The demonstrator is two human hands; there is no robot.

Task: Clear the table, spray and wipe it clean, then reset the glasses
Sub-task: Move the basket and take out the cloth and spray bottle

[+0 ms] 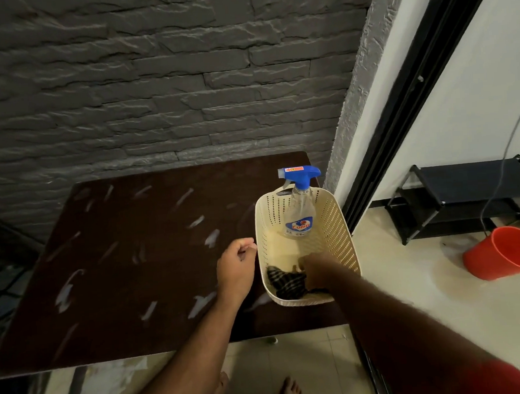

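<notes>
A dark brown table [135, 265] with pale smears stands against the wall. At its right end sits a cream perforated basket [339, 222]. Inside the basket a clear spray bottle [299, 215] with a blue trigger head leans against the far wall. A dark striped cloth [285, 282] lies at the basket's near end. My right hand [316, 269] reaches into the basket and grips the cloth. My left hand [237, 265] hovers over the table just left of the basket, fingers curled into a loose fist and holding nothing. No glasses are in view.
A grey stone wall [154, 81] backs the table. To the right, on the tiled floor, stand an orange bucket [508, 251] and a low black rack [465, 196]. A black door frame [405, 102] runs beside the table's right end.
</notes>
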